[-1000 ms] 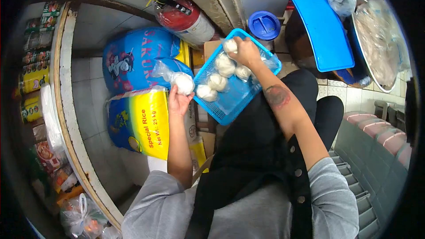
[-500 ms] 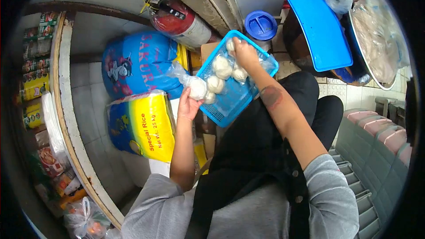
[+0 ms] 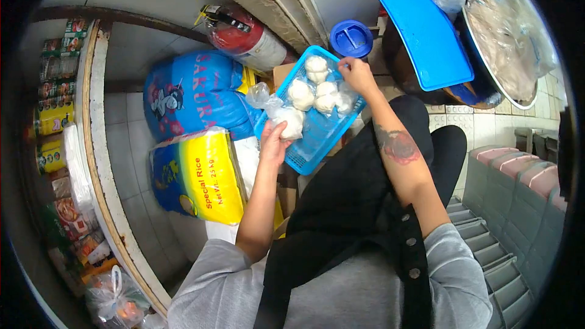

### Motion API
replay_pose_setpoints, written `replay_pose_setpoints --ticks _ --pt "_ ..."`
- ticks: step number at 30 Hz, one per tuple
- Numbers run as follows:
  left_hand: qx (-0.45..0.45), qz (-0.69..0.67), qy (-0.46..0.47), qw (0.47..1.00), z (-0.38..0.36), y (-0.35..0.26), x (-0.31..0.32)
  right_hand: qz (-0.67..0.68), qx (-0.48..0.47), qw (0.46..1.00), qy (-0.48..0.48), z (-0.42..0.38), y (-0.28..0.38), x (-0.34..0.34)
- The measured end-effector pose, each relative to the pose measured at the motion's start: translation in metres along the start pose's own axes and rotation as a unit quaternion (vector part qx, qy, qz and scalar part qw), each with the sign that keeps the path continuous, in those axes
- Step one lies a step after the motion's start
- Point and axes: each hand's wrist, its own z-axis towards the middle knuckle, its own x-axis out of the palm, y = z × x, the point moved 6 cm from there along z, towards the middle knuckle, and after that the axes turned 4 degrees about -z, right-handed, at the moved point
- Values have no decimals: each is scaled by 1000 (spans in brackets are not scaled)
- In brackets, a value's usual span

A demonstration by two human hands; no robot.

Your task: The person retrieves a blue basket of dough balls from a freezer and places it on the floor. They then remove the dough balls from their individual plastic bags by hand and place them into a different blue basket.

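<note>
A blue plastic basket stands in front of my body, with several whitish balls in clear plastic inside it. My left hand is wrapped round the lower side of a bagged white ball at the basket's left edge; the knotted top of its bag points up and left. Over the basket's upper right rim is my right hand, its fingers pinched together. Whatever those fingertips hold, if anything, is too small to make out.
A blue sack and a rice bag lie left of the basket. Behind are a fire extinguisher and a blue-lidded container. A blue lid and a large pot of bagged material are at the upper right.
My right hand has moved right, from the ball at the basket's top to its right rim. My left hand and its bagged ball have shifted slightly right.
</note>
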Motion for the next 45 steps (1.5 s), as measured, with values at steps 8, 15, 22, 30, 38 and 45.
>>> replay_pose_setpoints --ticks 8,15,22,30,38,45 --pt "-35 65 91 993 -2 10 81 178 -93 950 238 -91 58 18" --pt "-21 91 187 978 -7 4 109 384 94 916 67 -63 5 16" --pt "-4 -101 272 957 -23 -20 117 212 162 958 102 -66 -1 20" --pt "14 -142 191 971 -4 -12 99 431 -12 890 150 -80 43 27" --pt "18 -195 69 978 9 -4 106 483 208 803 281 -96 27 43" --pt "142 -37 -46 988 45 6 100 390 193 873 219 -92 29 44"
